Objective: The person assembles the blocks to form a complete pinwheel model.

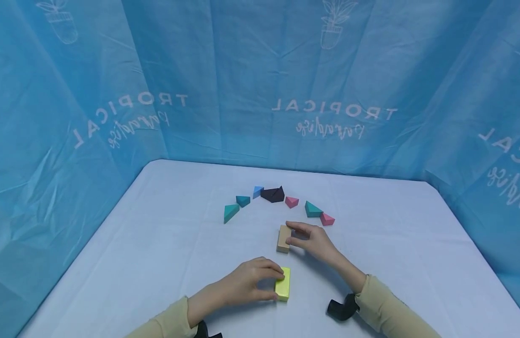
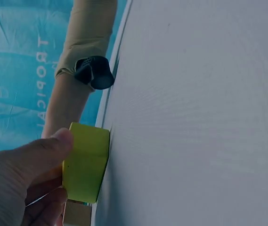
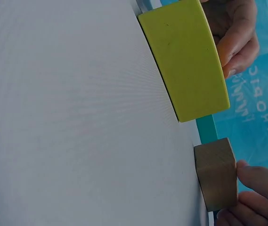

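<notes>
My left hand (image 1: 251, 281) holds a yellow rectangular block (image 1: 283, 285) from its left side, thumb at the near end and fingers at the far end. In the left wrist view the thumb lies against an edge of that block (image 2: 86, 162), which sits low at the white cloth. Farther forward, my right hand (image 1: 312, 239) grips a plain wooden block (image 1: 283, 238) from the right, its index finger at the far end and its thumb on the side. The right wrist view shows the wooden block (image 3: 217, 174) beyond the yellow one (image 3: 185, 61).
Behind the blocks, small prisms form a loose arc: green (image 1: 231, 212), teal (image 1: 243, 201), blue (image 1: 258, 191), black (image 1: 273, 194), pink (image 1: 291, 202), another green (image 1: 313, 210) and another pink (image 1: 327, 219). Blue printed curtains (image 1: 243, 70) surround the white table (image 1: 179, 197).
</notes>
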Available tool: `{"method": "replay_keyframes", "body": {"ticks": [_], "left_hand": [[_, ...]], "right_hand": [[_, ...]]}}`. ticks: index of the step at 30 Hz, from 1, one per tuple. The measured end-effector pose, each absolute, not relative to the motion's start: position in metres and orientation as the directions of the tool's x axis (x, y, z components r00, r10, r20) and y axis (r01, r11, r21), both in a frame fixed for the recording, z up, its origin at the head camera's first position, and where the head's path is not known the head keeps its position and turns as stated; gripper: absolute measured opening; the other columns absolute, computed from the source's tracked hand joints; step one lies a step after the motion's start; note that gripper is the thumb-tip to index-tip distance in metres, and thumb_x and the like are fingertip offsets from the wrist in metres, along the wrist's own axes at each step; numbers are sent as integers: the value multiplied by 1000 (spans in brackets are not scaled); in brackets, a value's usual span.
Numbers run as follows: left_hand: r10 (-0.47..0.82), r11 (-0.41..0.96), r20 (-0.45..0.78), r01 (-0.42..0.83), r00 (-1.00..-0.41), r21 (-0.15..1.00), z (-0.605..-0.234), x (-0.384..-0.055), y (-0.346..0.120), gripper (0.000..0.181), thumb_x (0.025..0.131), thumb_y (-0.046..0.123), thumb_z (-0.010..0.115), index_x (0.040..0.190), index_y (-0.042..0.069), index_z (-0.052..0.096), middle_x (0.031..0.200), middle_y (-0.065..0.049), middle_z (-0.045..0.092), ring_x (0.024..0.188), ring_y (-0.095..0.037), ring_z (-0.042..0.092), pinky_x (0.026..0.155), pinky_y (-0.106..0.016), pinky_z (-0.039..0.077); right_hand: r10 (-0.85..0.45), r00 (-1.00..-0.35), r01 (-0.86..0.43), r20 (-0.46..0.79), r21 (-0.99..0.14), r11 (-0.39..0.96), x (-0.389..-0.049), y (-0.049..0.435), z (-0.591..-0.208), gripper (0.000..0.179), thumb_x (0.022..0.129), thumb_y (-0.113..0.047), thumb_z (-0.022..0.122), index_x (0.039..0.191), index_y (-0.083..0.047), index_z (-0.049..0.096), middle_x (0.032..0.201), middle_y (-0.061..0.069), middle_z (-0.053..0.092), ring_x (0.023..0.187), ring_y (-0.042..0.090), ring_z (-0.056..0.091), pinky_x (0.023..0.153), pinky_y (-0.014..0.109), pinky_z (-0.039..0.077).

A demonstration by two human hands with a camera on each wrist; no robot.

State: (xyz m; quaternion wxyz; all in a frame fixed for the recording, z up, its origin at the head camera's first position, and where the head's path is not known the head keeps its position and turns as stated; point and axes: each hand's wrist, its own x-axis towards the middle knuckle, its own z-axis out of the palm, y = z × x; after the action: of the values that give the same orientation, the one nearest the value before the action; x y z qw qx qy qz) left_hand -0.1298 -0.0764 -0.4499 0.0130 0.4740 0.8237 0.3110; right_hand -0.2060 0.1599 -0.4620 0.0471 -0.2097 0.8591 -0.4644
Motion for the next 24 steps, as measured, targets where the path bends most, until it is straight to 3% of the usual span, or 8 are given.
{"method": "replay_keyframes", "body": {"ticks": [6, 24], "left_hand": [[790, 392, 276, 798, -547, 459, -447, -132, -75, 38, 84, 30, 72, 115, 9, 67, 118, 1, 61, 114, -9, 52, 96, -23, 42], [782, 411, 281, 800, -556, 438, -444, -140, -72, 38, 86, 30, 71, 116, 9, 66, 119, 0, 61, 114, -9, 52, 97, -23, 41]], "right_hand": [[-422, -902, -313, 91, -811, 495, -204, 160, -460, 53, 84, -31, 72, 130, -9, 58, 129, 3, 58, 118, 22, 54, 96, 43, 44], [-444, -893, -310, 72, -813, 493, -193, 163, -458, 50, 84, -32, 73, 128, -11, 60, 127, 2, 59, 117, 23, 54, 96, 42, 44]]}}
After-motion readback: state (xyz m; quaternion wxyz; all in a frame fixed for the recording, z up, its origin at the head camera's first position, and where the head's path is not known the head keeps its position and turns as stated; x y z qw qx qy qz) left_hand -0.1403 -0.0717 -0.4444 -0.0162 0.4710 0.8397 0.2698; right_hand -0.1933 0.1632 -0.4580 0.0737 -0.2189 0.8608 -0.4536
